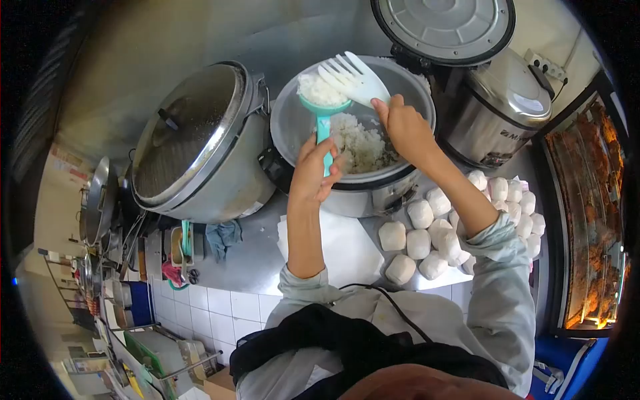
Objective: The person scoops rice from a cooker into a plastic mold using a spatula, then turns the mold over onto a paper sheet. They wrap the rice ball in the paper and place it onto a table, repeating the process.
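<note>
My left hand (312, 170) is wrapped around the handle of a turquoise rice scoop (325, 123), held above the rice cooker. White rice (321, 90) is heaped in its bowl. My right hand (405, 127) grips a white pronged rice paddle (363, 83), whose tines reach over the heaped rice. Below both hands is the open rice cooker (283, 110), with a mound of cooked rice (360, 143) at the bottom of its pot. Its round lid (447, 27) stands raised behind it.
Several white wrapped bundles (419, 245) lie on the right, beside white paper sheets (347, 250). Left is a large lidded pot (200, 147); a blue cloth (225, 239) lies near it. A steel cooker (500, 107) stands at back right, near a lit food display case (587, 220).
</note>
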### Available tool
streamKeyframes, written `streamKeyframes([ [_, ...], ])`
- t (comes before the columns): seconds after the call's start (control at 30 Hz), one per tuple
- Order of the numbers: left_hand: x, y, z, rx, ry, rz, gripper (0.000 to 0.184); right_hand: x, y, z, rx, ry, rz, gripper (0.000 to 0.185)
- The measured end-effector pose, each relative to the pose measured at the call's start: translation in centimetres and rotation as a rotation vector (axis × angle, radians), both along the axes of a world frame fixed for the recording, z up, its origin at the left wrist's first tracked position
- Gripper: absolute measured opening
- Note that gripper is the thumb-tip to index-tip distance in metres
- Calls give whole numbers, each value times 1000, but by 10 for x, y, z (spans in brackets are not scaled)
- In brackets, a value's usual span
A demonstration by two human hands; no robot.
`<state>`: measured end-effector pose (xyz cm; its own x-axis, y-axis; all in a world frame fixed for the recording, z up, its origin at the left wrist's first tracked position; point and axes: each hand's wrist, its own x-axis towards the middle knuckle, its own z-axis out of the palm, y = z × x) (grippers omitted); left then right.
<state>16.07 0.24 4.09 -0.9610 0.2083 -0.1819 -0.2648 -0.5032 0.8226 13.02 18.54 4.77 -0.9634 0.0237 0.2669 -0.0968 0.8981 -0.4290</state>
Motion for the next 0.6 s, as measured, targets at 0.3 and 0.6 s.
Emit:
streamKeyframes([
  [0.3,-1,-14,19,80,54,20,21,-53,50,-11,160,328,189,44],
  [0.6,-26,-5,-2,64,-23,58,11,14,20,4,367,577,258,36],
])
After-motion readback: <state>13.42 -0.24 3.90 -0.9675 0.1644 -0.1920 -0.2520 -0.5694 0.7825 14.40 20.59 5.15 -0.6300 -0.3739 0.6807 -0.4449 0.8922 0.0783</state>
